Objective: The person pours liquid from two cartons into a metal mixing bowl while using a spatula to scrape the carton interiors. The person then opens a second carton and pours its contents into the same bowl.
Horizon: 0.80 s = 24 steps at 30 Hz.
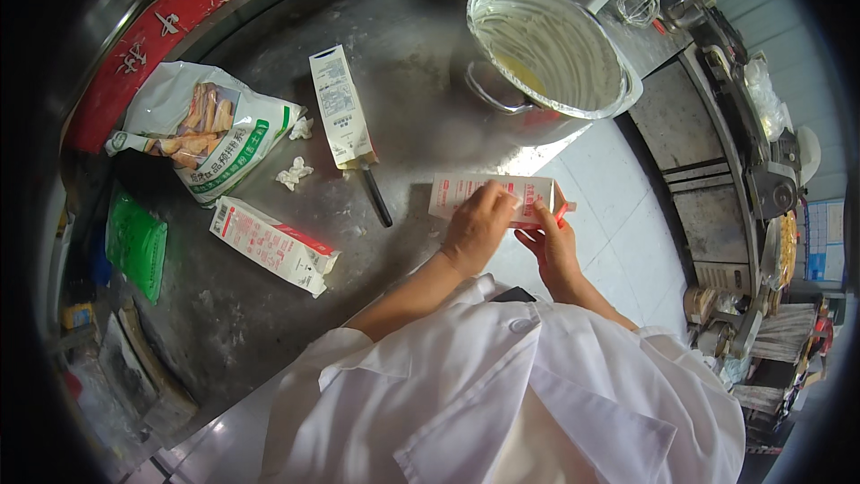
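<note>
Before my chest, a white and red paper carton (pixel 463 189) lies on its side at the table's edge. My right hand (pixel 554 242) holds it near its gabled end, thumb on the upper face. Above the carton's printed side, my left hand (pixel 478 225) has its fingers bent together, with something small and whitish at the fingertips; I cannot tell what it is. Left of the hands, another opened carton (pixel 342 107) lies with a black handle (pixel 376 198) reaching out from its lower end. A third carton (pixel 272 242) rests further left. A large metal pot (pixel 547 54) with a whitish coating inside stands beyond.
A printed plastic bag of baking mix (pixel 215 128) and a green packet (pixel 136 242) lie on the left of the metal table (pixel 222 329). Crumpled white scraps (pixel 294 175) are near the cartons. A wire whisk (pixel 638 7) lies at the upper right, above metal cabinets (pixel 678 114).
</note>
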{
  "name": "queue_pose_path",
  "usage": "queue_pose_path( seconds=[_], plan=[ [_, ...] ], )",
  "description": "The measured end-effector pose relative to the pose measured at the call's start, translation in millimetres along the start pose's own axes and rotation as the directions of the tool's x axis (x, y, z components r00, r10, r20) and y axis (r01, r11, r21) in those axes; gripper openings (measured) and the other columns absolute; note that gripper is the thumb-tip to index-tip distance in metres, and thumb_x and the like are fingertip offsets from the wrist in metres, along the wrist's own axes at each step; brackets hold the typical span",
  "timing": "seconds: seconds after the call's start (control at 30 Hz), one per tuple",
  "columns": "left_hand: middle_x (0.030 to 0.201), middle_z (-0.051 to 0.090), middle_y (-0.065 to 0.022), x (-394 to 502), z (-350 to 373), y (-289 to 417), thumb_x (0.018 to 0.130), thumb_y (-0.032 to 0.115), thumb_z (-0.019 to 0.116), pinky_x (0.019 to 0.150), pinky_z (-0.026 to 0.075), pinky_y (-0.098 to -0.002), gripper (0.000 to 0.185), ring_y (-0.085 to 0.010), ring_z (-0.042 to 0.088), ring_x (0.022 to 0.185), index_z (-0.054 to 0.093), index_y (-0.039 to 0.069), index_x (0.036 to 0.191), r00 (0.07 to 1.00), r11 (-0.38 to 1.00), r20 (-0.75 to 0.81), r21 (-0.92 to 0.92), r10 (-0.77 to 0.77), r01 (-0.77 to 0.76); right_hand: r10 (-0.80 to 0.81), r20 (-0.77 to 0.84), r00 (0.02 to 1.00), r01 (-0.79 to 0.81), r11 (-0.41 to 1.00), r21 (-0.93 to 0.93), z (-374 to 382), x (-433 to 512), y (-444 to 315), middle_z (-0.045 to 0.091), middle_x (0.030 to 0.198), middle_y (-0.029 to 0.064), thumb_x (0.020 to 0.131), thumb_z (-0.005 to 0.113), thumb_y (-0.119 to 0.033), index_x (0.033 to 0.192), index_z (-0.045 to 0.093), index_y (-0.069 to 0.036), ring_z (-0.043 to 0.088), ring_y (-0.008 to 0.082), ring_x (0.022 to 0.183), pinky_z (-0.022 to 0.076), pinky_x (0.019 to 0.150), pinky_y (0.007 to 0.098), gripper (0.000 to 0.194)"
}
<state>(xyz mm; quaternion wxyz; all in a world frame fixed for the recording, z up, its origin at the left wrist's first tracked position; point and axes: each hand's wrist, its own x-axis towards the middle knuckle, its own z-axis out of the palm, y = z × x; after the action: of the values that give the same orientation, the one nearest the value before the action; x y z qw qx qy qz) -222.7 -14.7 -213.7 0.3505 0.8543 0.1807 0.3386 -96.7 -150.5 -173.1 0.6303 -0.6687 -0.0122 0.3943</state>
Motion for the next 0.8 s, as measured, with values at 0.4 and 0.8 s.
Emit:
queue_pose_path(
  seconds=[0.4,0.8],
  plan=[
    [0.104,0.061,-0.0139,10.7,-17.0,-12.7,0.091,-0.002,0.064,0.078,0.054,-0.048,0.016,-0.038,0.066,0.093,0.064,0.006,0.105,0.979,0.988,-0.131,-0.022,-0.157,0.155,-0.012,-0.03,0.999,0.012,1.0,-0.005,4.1,1.2,1.3,0.068,0.123,0.0116,0.1,0.069,-0.044,0.128,0.058,-0.003,0.07,0.0224,0.111,0.0571,0.1,0.0391,0.051],
    [0.106,0.059,-0.016,-43.5,-25.0,-35.1,0.094,0.003,0.068,0.084,0.053,-0.0463,0.014,-0.0375,0.064,0.098,0.064,0.003,0.107,0.885,0.929,-0.281,-0.105,-0.371,0.356,0.011,-0.02,1.0,-0.012,0.999,-0.033,10.1,1.2,-4.2,0.068,0.122,0.0121,0.1,0.07,-0.044,0.128,0.058,-0.002,0.069,0.0225,0.111,0.0565,0.102,0.0379,0.052]
  ],
)
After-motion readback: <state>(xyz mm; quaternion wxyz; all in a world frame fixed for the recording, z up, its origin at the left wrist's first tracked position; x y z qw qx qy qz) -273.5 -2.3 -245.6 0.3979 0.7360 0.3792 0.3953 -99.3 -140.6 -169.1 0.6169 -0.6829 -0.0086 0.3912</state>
